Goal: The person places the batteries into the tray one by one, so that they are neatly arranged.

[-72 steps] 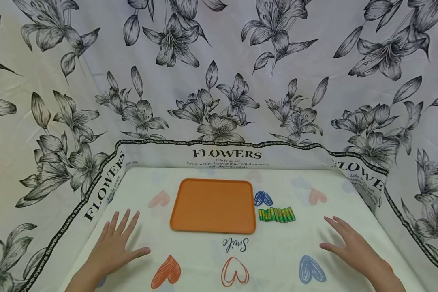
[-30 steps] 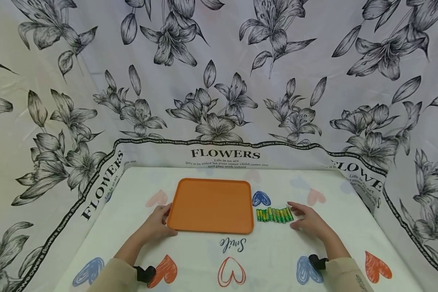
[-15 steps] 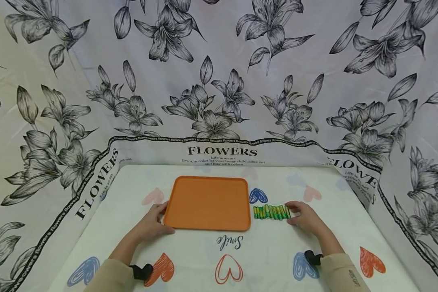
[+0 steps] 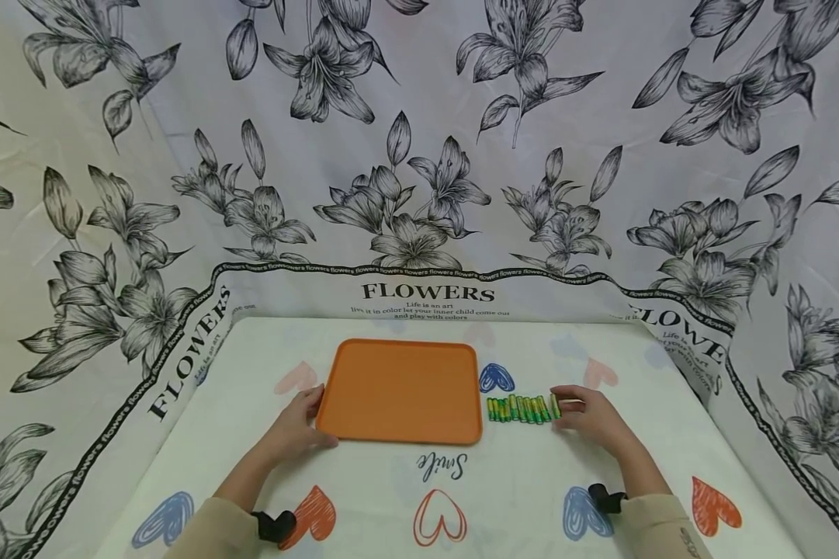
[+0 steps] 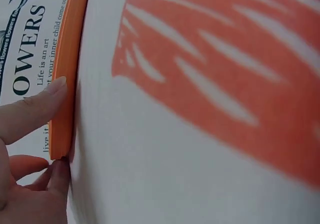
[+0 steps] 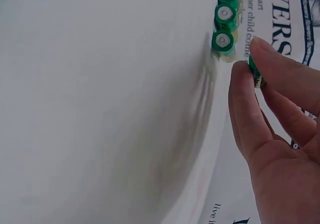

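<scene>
One far, two near

The head camera looks forward and down; close wrist cameras (image 4: 275, 526) look toward the tray (image 5: 72, 33) at the left fingers (image 5: 37, 106) and batteries (image 6: 223, 41) by the right fingers (image 6: 246, 103), both shared with the head view.

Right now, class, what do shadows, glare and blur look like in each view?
Head: no bright glare on the orange tray, batteries too small to read; left wrist: red heart print slightly soft-edged; right wrist: soft, streaked shadow on the white cloth.
</scene>
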`<act>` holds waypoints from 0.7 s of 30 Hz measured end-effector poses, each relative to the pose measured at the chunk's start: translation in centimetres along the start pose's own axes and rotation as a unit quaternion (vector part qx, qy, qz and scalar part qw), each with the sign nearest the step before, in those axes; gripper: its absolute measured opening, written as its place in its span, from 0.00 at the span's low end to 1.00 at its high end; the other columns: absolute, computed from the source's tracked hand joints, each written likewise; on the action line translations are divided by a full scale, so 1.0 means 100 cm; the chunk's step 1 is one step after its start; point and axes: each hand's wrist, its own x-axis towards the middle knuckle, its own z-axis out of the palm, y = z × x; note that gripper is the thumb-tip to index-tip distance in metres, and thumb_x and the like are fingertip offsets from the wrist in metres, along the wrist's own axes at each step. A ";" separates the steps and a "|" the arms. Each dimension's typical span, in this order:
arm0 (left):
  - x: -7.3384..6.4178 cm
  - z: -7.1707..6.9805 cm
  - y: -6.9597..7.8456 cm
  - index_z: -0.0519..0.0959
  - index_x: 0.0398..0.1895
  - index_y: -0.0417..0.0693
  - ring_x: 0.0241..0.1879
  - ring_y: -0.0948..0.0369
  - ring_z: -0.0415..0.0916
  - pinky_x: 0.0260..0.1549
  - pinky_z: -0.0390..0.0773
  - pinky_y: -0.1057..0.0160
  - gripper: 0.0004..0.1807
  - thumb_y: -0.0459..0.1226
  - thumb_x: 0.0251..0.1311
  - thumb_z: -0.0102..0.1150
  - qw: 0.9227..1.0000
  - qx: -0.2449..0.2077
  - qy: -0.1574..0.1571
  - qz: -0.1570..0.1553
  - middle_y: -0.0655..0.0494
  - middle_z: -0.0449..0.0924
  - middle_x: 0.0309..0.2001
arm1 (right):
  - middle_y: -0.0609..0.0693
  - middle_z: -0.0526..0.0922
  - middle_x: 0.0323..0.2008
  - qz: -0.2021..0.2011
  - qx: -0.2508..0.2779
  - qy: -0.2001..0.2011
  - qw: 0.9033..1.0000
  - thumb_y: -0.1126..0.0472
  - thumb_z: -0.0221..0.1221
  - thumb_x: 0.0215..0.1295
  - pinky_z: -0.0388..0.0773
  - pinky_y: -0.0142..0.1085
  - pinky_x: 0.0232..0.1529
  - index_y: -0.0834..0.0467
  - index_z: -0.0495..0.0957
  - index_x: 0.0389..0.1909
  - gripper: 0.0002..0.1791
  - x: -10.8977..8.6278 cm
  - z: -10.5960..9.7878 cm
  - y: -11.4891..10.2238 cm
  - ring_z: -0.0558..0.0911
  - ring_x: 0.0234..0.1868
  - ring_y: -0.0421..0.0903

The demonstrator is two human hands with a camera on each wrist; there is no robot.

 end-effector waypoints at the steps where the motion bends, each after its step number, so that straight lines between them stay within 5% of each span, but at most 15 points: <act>1: 0.001 0.000 0.000 0.54 0.78 0.35 0.73 0.39 0.60 0.73 0.58 0.38 0.64 0.40 0.40 0.84 1.000 0.000 -0.002 0.002 0.39 0.59 0.74 | 0.63 0.77 0.64 -0.002 0.003 -0.001 1.000 0.65 0.72 0.57 0.84 0.45 0.55 0.62 0.73 0.67 0.35 0.000 0.000 -0.002 0.81 0.61 0.59; 6: 0.006 -0.003 0.000 0.51 0.79 0.36 0.77 0.38 0.50 0.75 0.52 0.36 0.67 0.42 0.38 0.85 1.000 0.018 -0.016 0.010 0.37 0.53 0.78 | 0.63 0.77 0.63 -0.016 0.001 0.000 1.000 0.64 0.70 0.60 0.84 0.43 0.52 0.62 0.72 0.67 0.34 -0.002 -0.001 -0.014 0.82 0.59 0.58; 13: 0.009 -0.007 -0.004 0.53 0.78 0.33 0.78 0.34 0.41 0.73 0.46 0.29 0.68 0.52 0.38 0.83 0.991 0.121 -0.019 0.051 0.33 0.50 0.78 | 0.62 0.77 0.64 -0.039 0.008 -0.003 0.999 0.65 0.69 0.61 0.86 0.40 0.49 0.63 0.72 0.67 0.32 -0.004 0.002 -0.034 0.81 0.60 0.59; 21: 0.007 -0.012 -0.007 0.53 0.78 0.34 0.79 0.37 0.38 0.75 0.36 0.32 0.66 0.54 0.41 0.81 0.991 0.113 -0.030 0.062 0.34 0.50 0.79 | 0.59 0.79 0.62 -0.053 0.027 0.013 0.998 0.62 0.70 0.61 0.86 0.44 0.52 0.58 0.73 0.68 0.33 0.000 0.009 -0.055 0.81 0.61 0.58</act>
